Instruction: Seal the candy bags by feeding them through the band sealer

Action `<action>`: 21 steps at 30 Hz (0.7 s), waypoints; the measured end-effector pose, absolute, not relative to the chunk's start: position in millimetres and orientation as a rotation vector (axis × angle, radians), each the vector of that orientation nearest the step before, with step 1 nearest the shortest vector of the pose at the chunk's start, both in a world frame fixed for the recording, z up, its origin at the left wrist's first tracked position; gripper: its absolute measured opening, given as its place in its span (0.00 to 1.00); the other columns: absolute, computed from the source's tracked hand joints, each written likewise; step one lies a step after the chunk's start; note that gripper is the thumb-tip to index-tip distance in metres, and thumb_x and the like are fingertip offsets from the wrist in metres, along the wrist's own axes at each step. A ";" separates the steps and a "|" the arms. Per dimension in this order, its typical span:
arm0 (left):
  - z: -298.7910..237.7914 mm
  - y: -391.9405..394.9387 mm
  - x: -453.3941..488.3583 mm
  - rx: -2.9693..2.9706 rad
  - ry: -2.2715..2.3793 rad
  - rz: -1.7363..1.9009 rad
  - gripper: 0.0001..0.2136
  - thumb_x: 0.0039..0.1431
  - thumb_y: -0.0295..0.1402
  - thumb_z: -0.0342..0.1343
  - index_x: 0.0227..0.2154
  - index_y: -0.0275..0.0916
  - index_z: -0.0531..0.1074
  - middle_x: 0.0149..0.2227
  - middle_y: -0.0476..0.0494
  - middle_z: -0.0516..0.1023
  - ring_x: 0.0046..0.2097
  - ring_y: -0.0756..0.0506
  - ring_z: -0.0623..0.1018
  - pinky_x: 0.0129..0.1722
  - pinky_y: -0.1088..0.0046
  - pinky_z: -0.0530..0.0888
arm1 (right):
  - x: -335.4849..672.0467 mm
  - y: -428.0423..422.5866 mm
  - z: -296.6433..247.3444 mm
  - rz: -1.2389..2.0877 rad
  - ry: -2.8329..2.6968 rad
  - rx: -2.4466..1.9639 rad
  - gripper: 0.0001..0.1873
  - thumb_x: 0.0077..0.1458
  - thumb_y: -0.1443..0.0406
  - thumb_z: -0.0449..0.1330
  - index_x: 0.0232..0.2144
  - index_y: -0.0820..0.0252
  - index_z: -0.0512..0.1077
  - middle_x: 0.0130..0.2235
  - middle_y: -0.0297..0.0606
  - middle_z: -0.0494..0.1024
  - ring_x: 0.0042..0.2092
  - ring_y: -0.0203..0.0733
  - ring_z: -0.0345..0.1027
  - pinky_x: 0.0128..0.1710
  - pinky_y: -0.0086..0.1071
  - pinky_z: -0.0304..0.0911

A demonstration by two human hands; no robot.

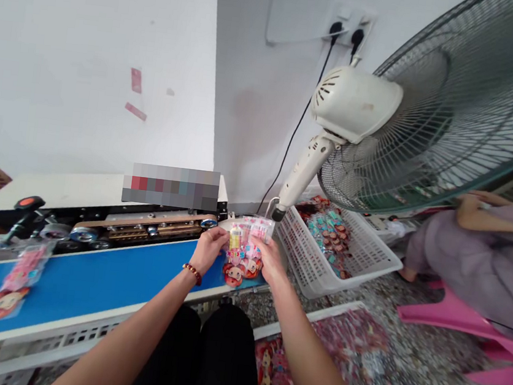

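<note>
My left hand (207,247) and my right hand (269,257) both grip a small stack of clear plastic packets (244,248) printed with pink and a red cartoon face. I hold the packets upright at the right end of the blue conveyor belt (88,284) of a sealing machine (141,226). The left fingers pinch the stack's upper left edge, the right fingers close on its right side. A bead bracelet sits on my left wrist. One sealed packet (11,288) of the same kind lies flat on the belt at far left.
A white plastic basket (360,254) with more packets stands right of the machine. A big standing fan (433,107) leans over it. Another tray of packets (341,344) lies on the floor by my knees. A person in grey sits on a pink stool (468,322) at right.
</note>
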State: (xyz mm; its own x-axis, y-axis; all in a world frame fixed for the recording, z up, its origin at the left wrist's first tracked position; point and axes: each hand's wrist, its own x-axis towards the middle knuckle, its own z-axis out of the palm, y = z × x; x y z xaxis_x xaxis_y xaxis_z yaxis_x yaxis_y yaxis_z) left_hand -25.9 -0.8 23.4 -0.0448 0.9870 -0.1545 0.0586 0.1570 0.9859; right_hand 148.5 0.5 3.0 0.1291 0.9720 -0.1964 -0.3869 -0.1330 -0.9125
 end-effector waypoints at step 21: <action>79.4 -29.6 -21.5 1.759 1.193 1.895 0.07 0.65 0.37 0.60 0.34 0.41 0.79 0.34 0.46 0.79 0.37 0.47 0.76 0.41 0.70 0.73 | 168.9 -11.9 4.1 1.213 -0.510 -1.026 0.16 0.37 0.61 0.73 0.34 0.54 0.80 0.34 0.32 0.85 0.35 0.46 0.80 0.39 0.36 0.75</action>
State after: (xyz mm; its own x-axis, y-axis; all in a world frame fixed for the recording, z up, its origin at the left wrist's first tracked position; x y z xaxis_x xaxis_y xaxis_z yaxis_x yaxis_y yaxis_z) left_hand -21.5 -29.6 79.4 -0.2106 0.6995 0.6829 0.3137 -0.6133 0.7249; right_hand 168.9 -11.9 4.1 0.3173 0.9299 -0.1861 -0.5173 0.0052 -0.8558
